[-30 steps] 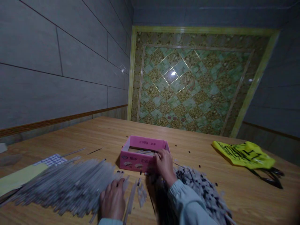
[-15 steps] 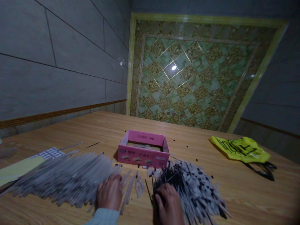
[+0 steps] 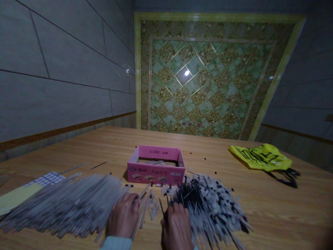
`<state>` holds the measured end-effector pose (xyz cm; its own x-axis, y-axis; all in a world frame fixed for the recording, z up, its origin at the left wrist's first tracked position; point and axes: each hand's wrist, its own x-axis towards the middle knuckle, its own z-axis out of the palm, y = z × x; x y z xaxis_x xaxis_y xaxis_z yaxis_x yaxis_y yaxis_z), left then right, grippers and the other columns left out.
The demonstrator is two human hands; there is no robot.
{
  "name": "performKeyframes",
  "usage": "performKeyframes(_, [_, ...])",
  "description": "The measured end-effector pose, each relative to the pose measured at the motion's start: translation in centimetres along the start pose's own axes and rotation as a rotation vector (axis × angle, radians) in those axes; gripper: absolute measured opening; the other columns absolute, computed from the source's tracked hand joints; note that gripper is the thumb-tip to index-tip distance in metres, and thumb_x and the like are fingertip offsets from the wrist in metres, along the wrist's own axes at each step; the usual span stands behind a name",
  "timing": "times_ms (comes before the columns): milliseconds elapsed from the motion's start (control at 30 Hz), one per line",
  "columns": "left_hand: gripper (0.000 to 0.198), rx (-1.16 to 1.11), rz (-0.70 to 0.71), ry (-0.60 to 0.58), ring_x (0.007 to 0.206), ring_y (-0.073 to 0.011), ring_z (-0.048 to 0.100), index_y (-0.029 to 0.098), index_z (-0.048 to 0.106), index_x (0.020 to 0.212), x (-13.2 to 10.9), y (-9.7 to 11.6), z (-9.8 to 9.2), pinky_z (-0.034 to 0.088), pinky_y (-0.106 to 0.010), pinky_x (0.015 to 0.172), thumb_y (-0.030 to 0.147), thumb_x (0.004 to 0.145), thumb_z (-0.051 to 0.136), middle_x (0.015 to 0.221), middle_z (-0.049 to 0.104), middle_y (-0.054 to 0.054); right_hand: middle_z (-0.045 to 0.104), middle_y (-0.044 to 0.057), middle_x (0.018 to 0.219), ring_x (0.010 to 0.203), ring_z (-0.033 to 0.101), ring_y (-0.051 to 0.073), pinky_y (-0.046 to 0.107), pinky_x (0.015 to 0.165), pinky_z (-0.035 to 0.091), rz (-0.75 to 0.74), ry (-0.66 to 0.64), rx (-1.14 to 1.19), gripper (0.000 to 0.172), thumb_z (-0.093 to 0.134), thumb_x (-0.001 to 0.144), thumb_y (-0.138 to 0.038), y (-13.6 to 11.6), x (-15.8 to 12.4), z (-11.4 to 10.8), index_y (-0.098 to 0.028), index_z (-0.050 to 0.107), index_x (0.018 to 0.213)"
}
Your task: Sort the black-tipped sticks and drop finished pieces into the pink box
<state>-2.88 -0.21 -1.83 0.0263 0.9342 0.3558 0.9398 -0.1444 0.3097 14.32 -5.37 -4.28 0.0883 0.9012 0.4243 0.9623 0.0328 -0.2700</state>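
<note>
My left hand [image 3: 123,216] is closed, thumb and forefinger pinching a thin translucent tube [image 3: 145,190] that points up and right. Beside it on the left lies a large pile of similar pale tubes [image 3: 78,201]. My right hand [image 3: 177,224] has its fingers curled in; a thin dark stick [image 3: 161,206] runs to its fingertips, though the grip itself is mostly hidden. Right of that hand spreads a heap of black-and-white capped sticks [image 3: 215,201]. Between the hands lie a few loose tubes [image 3: 144,213] and small clear pieces [image 3: 153,209].
Behind the hands stands an open pink cardboard box [image 3: 156,177] with some pale tubes inside. A yellow bag [image 3: 262,157] with black straps lies at the right. A checked and yellow sheet [image 3: 23,194] is at the left. Small black bits dot the wooden table [image 3: 208,146].
My left hand now has a tube sticking out of its pinch. My right hand has moved left, away from the dark heap, to the dark stick. The view has shifted slightly.
</note>
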Motion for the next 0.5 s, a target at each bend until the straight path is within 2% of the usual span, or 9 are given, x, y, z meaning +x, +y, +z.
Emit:
performKeyframes(167, [0.023,-0.122,0.025,0.021,0.081,-0.0197,0.062,0.022,0.064,0.087,-0.1,0.6,0.3,0.045,-0.028,0.070,0.024,0.080,0.042,0.087,0.067,-0.005,0.059,0.007,0.085,0.081,0.049,0.022,0.032,0.071,0.031,-0.138,-0.016,0.142,0.017,0.047,0.077,-0.008,-1.2,0.9,-1.0,-0.020,0.058,0.082])
performKeyframes(267, [0.021,-0.268,0.056,0.077,0.081,-0.0206,0.062,0.021,0.064,0.084,-0.1,0.5,0.6,0.046,-0.030,0.072,0.026,0.080,0.044,0.085,0.067,-0.006,0.060,0.007,0.083,0.080,0.051,0.022,0.031,0.071,0.030,-0.125,-0.004,0.114,0.016,0.048,0.076,-0.007,-1.3,1.9,-1.2,-0.019,0.059,0.079])
performKeyframes(333, [0.020,-0.435,0.084,0.065,0.079,-0.0203,0.063,0.021,0.063,0.084,-0.2,0.6,0.8,0.048,-0.031,0.073,0.029,0.080,0.045,0.083,0.068,-0.006,0.062,0.007,0.082,0.078,0.053,0.022,0.031,0.068,0.029,-0.076,0.008,0.061,0.017,0.048,0.075,-0.006,-0.4,2.6,-1.5,-0.019,0.060,0.077])
performKeyframes(400, [0.020,-0.635,0.075,-0.021,0.076,-0.0190,0.063,0.020,0.061,0.084,-0.4,1.1,1.3,0.049,-0.029,0.069,0.033,0.080,0.047,0.079,0.068,-0.006,0.064,0.007,0.080,0.075,0.055,0.022,0.031,0.065,0.028,-0.021,0.004,0.000,0.020,0.047,0.075,-0.005,0.9,3.0,-1.9,-0.020,0.061,0.076])
performKeyframes(500, [0.023,-0.965,-0.017,-0.295,0.054,-0.0147,0.062,0.018,0.054,0.080,-1.0,2.4,2.1,0.047,-0.024,0.046,0.040,0.080,0.047,0.068,0.066,-0.004,0.065,0.006,0.076,0.071,0.059,0.022,0.030,0.061,0.027,0.045,-0.019,-0.073,0.022,0.046,0.076,-0.005,2.9,3.0,-2.6,-0.020,0.061,0.073])
